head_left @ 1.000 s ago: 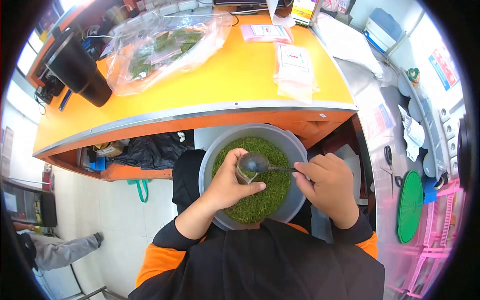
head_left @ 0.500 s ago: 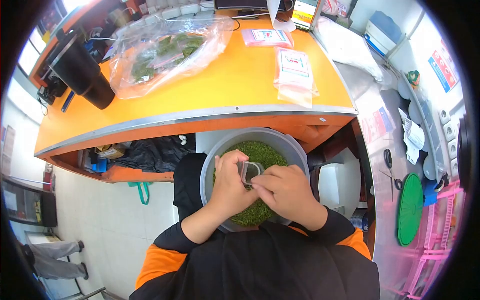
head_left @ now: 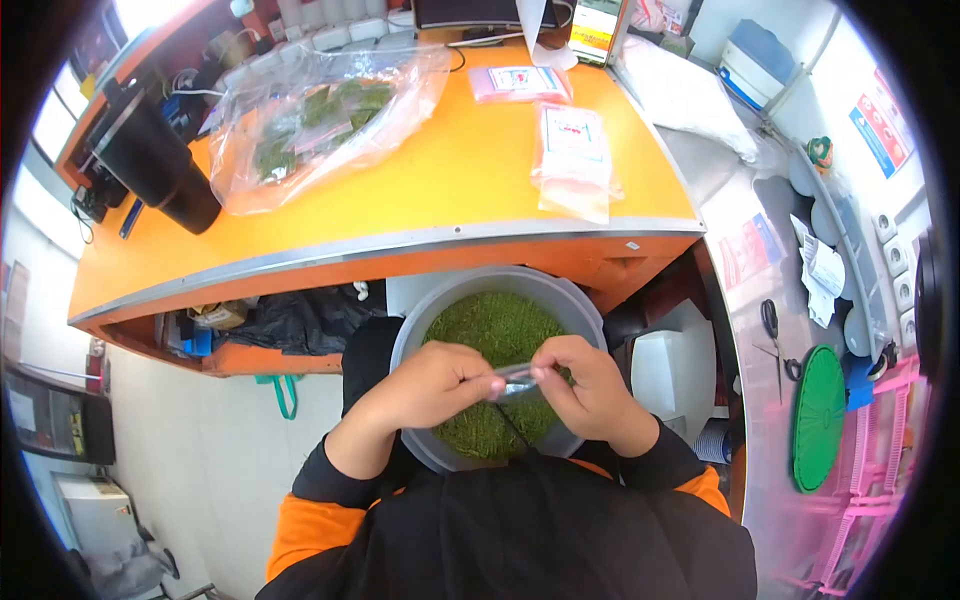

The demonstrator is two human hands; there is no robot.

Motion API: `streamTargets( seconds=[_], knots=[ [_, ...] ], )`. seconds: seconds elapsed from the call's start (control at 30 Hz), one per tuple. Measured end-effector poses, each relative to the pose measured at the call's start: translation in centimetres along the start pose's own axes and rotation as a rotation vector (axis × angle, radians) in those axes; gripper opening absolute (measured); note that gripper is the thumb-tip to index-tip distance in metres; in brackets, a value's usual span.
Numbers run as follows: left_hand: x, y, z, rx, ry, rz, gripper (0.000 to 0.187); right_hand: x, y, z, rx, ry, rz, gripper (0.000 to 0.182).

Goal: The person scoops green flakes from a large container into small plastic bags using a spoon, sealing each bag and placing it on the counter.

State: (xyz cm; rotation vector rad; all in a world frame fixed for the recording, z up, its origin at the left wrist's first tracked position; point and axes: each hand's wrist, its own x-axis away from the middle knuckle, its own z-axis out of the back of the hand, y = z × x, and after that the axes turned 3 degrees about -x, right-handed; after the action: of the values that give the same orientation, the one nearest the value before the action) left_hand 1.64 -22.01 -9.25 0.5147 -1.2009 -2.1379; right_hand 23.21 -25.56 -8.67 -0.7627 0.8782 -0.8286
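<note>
My left hand (head_left: 435, 388) pinches one side of a small clear plastic bag (head_left: 517, 384). My right hand (head_left: 592, 392) has the opposite side between thumb and fingers. Stretched between the two pinches, the bag shows a shiny band; what lies inside it I cannot make out. Both hands are above a round grey tub (head_left: 408, 350), which holds a broad layer of chopped green herb (head_left: 490, 320).
On the orange table (head_left: 440, 165) are packs of printed plastic bags (head_left: 572, 150), a large clear bag (head_left: 400, 120) with filled green packets, and a black tumbler (head_left: 160, 160). Scissors (head_left: 770, 330) and a green lid (head_left: 820, 420) lie at right. A blurred person (head_left: 130, 570) is at lower left.
The bag's opening faced up in my left hand; now its sides are pulled between both hands. My left hand has turned and lowered. The person at lower left has moved downward in view.
</note>
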Motion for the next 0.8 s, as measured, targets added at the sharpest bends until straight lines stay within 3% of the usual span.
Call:
streamTargets(
  seconds=[0.3,0.4,0.63,0.8],
  knots=[
    [0.1,0.5,0.0,-0.003,0.075,-0.103,0.025,-0.5,0.2,-0.1,0.021,-0.074,0.001,0.012],
    [0.4,0.4,0.3,-0.094,0.031,0.012,0.026,-0.6,0.0,0.1,0.003,-0.062,-0.012,0.012],
    [0.2,-0.2,0.1,-0.025,0.067,-0.138,0.017,-0.7,-0.1,-0.5,-0.037,-0.055,-0.019,0.015],
    [-0.1,0.8,0.1,-0.182,0.118,-0.167,0.013,-1.2,-0.3,-1.0,0.082,-0.129,0.044,0.021]
  ],
)
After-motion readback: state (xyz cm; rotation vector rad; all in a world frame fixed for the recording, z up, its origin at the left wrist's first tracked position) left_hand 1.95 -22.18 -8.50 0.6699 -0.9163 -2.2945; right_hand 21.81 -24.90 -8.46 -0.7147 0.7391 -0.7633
